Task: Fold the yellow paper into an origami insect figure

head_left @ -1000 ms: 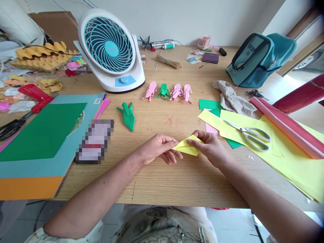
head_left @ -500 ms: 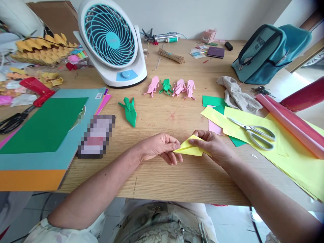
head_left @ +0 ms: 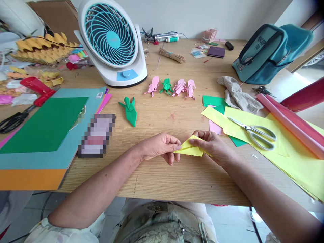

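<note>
Wood-grain tabletop [head_left: 162, 184] reaches back to a pale wall [head_left: 192, 17], four origami figures [head_left: 179, 87] (three pink, one green) lined up midway. Folding seems in hand: a partly folded yellow paper [head_left: 192, 151] spans from the left hand [head_left: 163, 147], pinching its narrow tip, to the right hand [head_left: 214, 145], thumb clamped on its wider end. The next move likely calls for a firm, even crease.

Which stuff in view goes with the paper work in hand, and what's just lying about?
Likely part of it:
folded yellow paper, held by left hand and right hand
yellow sheets
scissors, on the sheets
folded green piece

Probably just lying about:
fan
teal bag
crumpled cloth
stick bundle
</note>
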`<action>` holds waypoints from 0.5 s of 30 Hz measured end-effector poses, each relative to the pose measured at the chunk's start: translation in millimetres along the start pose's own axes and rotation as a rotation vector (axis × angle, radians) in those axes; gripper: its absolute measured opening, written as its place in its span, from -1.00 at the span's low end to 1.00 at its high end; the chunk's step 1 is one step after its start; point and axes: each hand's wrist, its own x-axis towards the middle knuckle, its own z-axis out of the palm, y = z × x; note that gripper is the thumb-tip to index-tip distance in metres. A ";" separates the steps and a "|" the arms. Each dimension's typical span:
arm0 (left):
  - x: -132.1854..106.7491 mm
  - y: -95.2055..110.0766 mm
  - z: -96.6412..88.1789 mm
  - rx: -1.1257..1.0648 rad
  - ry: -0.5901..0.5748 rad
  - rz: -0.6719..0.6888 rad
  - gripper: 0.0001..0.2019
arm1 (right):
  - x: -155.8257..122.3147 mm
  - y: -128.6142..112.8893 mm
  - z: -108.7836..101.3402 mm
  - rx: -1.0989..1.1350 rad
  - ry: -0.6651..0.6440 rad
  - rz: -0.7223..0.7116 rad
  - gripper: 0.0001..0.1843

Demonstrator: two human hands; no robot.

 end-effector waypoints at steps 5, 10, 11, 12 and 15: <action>0.4 -1.0 0.3 -0.044 0.047 0.001 -0.55 | -0.1 1.1 -1.2 0.001 0.018 -0.054 -0.69; -1.2 0.5 1.9 -0.046 0.066 0.040 -0.58 | 0.1 -2.0 -0.2 -0.020 0.088 -0.072 -0.61; -1.3 1.1 2.9 -0.026 0.091 0.070 -0.59 | 0.5 -2.7 0.1 -0.016 0.115 -0.081 -0.59; -1.3 1.8 4.1 -0.004 0.127 0.106 -0.60 | 0.9 -3.2 0.3 -0.008 0.144 -0.094 -0.58; -0.4 3.1 7.9 0.037 0.245 0.199 -0.66 | 2.1 -2.6 0.3 0.014 0.194 -0.151 -0.57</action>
